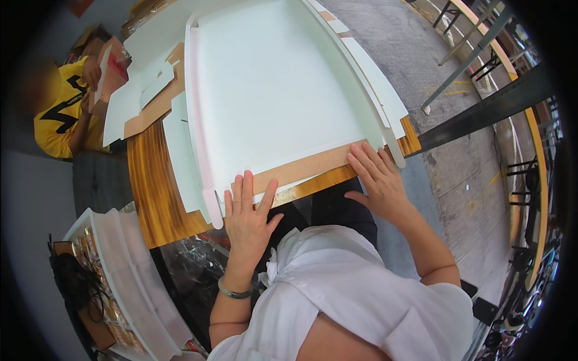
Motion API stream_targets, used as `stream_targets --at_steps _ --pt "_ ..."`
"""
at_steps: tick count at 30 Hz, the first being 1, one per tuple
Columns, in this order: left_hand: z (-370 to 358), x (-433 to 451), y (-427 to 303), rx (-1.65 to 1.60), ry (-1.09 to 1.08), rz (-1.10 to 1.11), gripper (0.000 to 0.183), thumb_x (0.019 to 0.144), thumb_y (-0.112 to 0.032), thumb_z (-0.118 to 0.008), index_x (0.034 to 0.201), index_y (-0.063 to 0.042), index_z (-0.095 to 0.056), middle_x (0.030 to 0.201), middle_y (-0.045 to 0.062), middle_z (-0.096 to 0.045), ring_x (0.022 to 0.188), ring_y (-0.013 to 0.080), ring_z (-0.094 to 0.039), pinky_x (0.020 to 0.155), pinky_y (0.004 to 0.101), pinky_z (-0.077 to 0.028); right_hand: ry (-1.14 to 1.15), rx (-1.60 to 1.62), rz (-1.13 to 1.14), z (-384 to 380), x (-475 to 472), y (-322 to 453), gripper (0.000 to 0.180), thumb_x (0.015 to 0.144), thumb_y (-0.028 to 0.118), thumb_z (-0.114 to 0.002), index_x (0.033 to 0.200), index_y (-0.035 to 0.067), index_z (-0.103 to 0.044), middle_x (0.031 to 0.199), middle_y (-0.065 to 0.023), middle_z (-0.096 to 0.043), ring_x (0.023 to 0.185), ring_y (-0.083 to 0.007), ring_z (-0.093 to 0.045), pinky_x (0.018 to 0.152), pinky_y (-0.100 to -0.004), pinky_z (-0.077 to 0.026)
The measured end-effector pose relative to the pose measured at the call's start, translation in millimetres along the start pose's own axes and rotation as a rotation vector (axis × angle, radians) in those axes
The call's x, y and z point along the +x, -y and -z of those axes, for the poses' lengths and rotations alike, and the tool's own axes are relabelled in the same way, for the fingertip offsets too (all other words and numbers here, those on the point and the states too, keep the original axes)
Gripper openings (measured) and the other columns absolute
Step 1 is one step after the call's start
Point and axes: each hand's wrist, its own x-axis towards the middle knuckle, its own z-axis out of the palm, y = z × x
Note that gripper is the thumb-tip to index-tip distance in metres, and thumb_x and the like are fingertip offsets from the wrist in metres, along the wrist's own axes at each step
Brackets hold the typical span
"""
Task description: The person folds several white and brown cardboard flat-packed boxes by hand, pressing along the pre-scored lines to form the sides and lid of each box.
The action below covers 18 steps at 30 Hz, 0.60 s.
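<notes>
A large white cardboard box blank (280, 85) lies on the wooden table before me, its long side walls partly raised. Along its near edge a flap (307, 165) is folded inward, so its brown inner face shows. My left hand (247, 212) presses flat on the left end of this flap, fingers spread. At the flap's right end rests my right hand (377, 178), its fingertips on the brown strip and the thumb apart. Neither hand grips anything. A rounded tab (212, 210) sticks out beside my left hand, and another tab (394, 148) beside my right.
More flat cardboard blanks (153, 94) lie under and left of the box on the wooden table (153, 180). At the left a person in a yellow shirt (63, 110) handles a carton (110, 74). White plastic crates (140, 280) with wrapped goods stand lower left. A dark post (478, 113) slants at right.
</notes>
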Motion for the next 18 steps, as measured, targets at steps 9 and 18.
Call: stream_targets --at_steps 9,18 --pt "4 6 -2 -0.055 -0.064 -0.011 0.080 0.074 -0.027 -0.087 0.147 -0.017 -0.054 0.160 0.024 -0.034 0.148 0.0432 -0.032 0.117 0.0601 -0.028 -0.101 -0.044 -0.036 3 9 11 0.083 0.070 0.029 -0.088 0.142 0.008 -0.051 0.152 -0.0087 -0.049 0.141 -0.0325 -0.045 0.115 -0.0531 -0.036" --pt "15 50 2 -0.113 -0.386 -0.245 0.031 0.079 -0.005 -0.070 0.110 -0.006 -0.068 0.094 0.005 -0.064 0.091 0.0234 -0.062 0.080 0.0407 -0.049 -0.353 0.047 0.275 8 71 18 0.025 0.077 0.011 -0.079 0.099 0.008 -0.068 0.090 -0.0035 -0.064 0.087 -0.0243 -0.062 0.089 -0.0431 -0.049"
